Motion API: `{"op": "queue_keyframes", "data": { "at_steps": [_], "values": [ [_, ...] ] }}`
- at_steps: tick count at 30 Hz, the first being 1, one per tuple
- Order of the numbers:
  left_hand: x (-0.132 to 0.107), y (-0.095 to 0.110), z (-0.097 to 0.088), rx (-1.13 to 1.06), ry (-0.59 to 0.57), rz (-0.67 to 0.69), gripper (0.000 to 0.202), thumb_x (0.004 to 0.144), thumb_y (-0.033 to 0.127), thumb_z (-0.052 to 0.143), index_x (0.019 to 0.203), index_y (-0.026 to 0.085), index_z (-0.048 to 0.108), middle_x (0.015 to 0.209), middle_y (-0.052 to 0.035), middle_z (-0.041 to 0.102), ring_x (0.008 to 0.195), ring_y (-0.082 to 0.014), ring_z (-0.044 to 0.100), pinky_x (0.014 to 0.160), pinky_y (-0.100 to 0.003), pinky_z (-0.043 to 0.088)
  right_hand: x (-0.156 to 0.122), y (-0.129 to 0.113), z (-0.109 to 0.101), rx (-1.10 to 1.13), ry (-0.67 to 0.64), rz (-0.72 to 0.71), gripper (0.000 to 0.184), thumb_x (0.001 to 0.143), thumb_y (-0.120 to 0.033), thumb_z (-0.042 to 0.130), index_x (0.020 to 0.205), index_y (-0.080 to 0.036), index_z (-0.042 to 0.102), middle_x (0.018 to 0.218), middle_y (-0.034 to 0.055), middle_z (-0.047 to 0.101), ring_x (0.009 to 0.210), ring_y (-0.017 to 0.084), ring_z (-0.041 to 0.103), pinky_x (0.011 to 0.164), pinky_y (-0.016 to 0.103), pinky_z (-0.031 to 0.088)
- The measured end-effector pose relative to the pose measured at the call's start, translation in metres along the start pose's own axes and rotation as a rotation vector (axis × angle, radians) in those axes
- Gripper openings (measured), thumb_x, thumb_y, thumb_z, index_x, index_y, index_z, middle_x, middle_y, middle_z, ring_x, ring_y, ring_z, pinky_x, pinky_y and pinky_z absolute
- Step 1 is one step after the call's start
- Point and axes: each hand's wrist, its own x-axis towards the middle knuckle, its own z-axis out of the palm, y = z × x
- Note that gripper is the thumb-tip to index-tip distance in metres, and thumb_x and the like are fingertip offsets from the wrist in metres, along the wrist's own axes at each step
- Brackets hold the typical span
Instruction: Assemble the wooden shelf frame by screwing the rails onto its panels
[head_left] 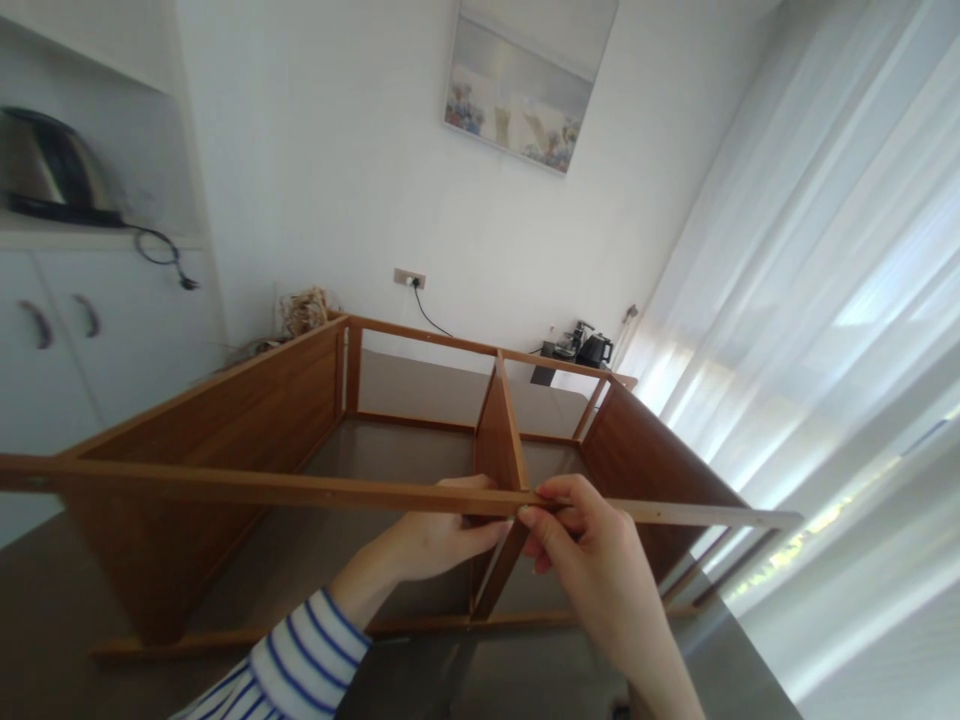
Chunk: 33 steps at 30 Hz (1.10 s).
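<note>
Your left hand [424, 543], grip partly hidden, touches the flat brown wooden divider [495, 435] behind the long brown wooden rail [397, 497] your right hand [592, 550] pinches.

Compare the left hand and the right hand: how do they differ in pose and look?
The wooden rail crosses in front of part of the left hand, while the right hand covers part of that rail. The left wrist has a striped sleeve; the right hand's visible forearm is bare. Both hands are where the rail meets the divider.
</note>
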Motion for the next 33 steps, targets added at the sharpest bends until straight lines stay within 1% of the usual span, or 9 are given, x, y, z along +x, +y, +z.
{"op": "queue_keyframes", "data": {
  "at_steps": [4, 8, 11, 14, 20, 23, 26, 29, 33],
  "values": [
    [0.000, 0.001, -0.001, -0.028, -0.032, 0.017, 0.024, 0.082, 0.039, 0.055, 0.091, 0.019, 0.065, 0.083, -0.0016, 0.067, 0.078, -0.0162, 0.062, 0.073, -0.027, 0.051, 0.000, 0.001, 0.000, -0.015, 0.020, -0.012, 0.013, 0.084, -0.034, 0.060, 0.091, -0.023, 0.061, 0.062, -0.0019, 0.068, 0.054, 0.015, 0.065, 0.050, 0.021, 0.048],
    [0.000, 0.001, -0.002, -0.027, -0.063, 0.038, 0.024, 0.084, 0.039, 0.055, 0.089, 0.019, 0.065, 0.083, -0.0017, 0.066, 0.077, -0.0156, 0.062, 0.074, -0.026, 0.051, -0.001, 0.002, -0.001, -0.009, 0.026, -0.016, 0.013, 0.084, -0.033, 0.059, 0.091, -0.023, 0.061, 0.062, -0.0017, 0.068, 0.055, 0.015, 0.065, 0.051, 0.022, 0.049],
    [0.001, 0.000, -0.004, -0.019, -0.073, 0.047, 0.025, 0.083, 0.040, 0.056, 0.091, 0.018, 0.065, 0.083, -0.0017, 0.066, 0.078, -0.0159, 0.062, 0.074, -0.026, 0.051, -0.001, 0.002, 0.000, -0.003, 0.039, -0.016, 0.014, 0.084, -0.033, 0.059, 0.092, -0.022, 0.061, 0.064, -0.0009, 0.068, 0.056, 0.015, 0.066, 0.054, 0.022, 0.049],
    [0.002, -0.001, -0.005, -0.012, -0.084, 0.057, 0.027, 0.083, 0.041, 0.056, 0.093, 0.017, 0.065, 0.084, -0.0022, 0.066, 0.081, -0.0168, 0.062, 0.075, -0.027, 0.051, 0.000, 0.002, 0.000, -0.019, 0.042, 0.001, 0.014, 0.083, -0.032, 0.060, 0.091, -0.021, 0.061, 0.061, -0.0009, 0.068, 0.055, 0.015, 0.065, 0.054, 0.023, 0.049],
    [0.003, -0.004, -0.006, -0.018, -0.100, 0.067, 0.028, 0.085, 0.042, 0.055, 0.096, 0.018, 0.064, 0.086, -0.0024, 0.065, 0.084, -0.0178, 0.062, 0.076, -0.027, 0.050, -0.001, 0.002, 0.003, -0.038, 0.088, 0.061, 0.016, 0.081, -0.036, 0.062, 0.090, -0.022, 0.060, 0.059, -0.0027, 0.066, 0.054, 0.015, 0.064, 0.052, 0.022, 0.046],
    [0.001, -0.007, -0.005, -0.031, -0.109, 0.075, 0.027, 0.086, 0.042, 0.054, 0.094, 0.018, 0.063, 0.088, -0.0021, 0.065, 0.083, -0.0168, 0.061, 0.075, -0.027, 0.050, -0.002, 0.004, 0.006, -0.055, 0.120, 0.057, 0.018, 0.081, -0.037, 0.062, 0.091, -0.023, 0.060, 0.057, -0.0036, 0.065, 0.053, 0.014, 0.063, 0.051, 0.022, 0.044],
    [-0.002, -0.007, -0.005, -0.055, -0.108, 0.076, 0.027, 0.087, 0.042, 0.052, 0.097, 0.018, 0.061, 0.090, -0.0022, 0.064, 0.081, -0.0162, 0.060, 0.074, -0.027, 0.049, -0.004, 0.008, 0.011, -0.051, 0.158, 0.049, 0.020, 0.081, -0.038, 0.063, 0.094, -0.022, 0.061, 0.056, -0.0037, 0.065, 0.052, 0.014, 0.063, 0.050, 0.021, 0.044],
    [-0.005, -0.006, -0.008, -0.077, -0.160, 0.082, 0.028, 0.087, 0.041, 0.052, 0.100, 0.018, 0.060, 0.089, -0.0023, 0.062, 0.080, -0.0158, 0.059, 0.071, -0.027, 0.049, -0.006, 0.011, 0.013, -0.006, 0.191, 0.035, 0.025, 0.080, -0.038, 0.064, 0.098, -0.021, 0.061, 0.059, -0.0023, 0.066, 0.055, 0.015, 0.065, 0.053, 0.022, 0.047],
    [-0.006, -0.005, -0.008, -0.035, -0.203, 0.097, 0.030, 0.081, 0.043, 0.060, 0.097, 0.018, 0.060, 0.085, -0.0021, 0.061, 0.076, -0.0158, 0.058, 0.067, -0.026, 0.048, -0.008, 0.015, 0.010, 0.085, 0.131, -0.001, 0.030, 0.082, -0.035, 0.063, 0.107, -0.020, 0.059, 0.068, 0.0007, 0.071, 0.065, 0.017, 0.069, 0.058, 0.024, 0.051]
  ]
}}
